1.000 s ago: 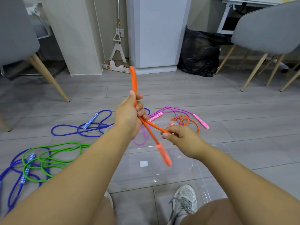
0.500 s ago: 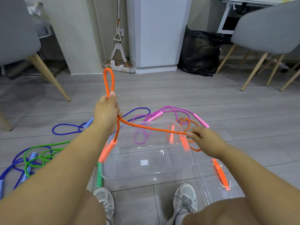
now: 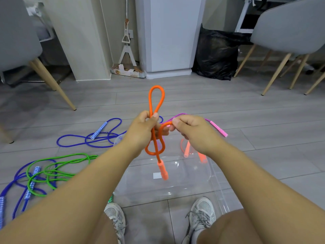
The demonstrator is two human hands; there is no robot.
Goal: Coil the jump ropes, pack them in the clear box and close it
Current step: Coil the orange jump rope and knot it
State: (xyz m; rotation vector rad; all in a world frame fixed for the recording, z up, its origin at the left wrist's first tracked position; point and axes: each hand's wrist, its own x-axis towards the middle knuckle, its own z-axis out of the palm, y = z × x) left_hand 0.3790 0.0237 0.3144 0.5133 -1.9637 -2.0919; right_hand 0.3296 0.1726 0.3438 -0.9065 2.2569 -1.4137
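My left hand point(image 3: 142, 129) grips the orange jump rope point(image 3: 152, 104) where its folds cross. One loop stands above my fist, another hangs below, and an orange handle point(image 3: 163, 170) dangles over the clear box point(image 3: 190, 184) on the floor. Close beside it, my right hand point(image 3: 193, 131) pinches a curved stretch of the same orange rope. Two more orange handles point(image 3: 186, 148) show below my right hand, seen through the clear plastic. A pink rope's handle point(image 3: 219, 129) pokes out behind my right hand.
On the floor to the left lie a blue rope point(image 3: 91, 140), a green rope point(image 3: 58, 166) and another blue rope point(image 3: 10, 191), all loose. The box lid point(image 3: 223, 201) lies to the right of the box. Grey chairs stand at both sides, and a black bag point(image 3: 216, 55) sits at the back.
My right hand has swung left and up, bringing the stretched orange rope to my left hand as a new loop. The left hand has shifted right, above the box.
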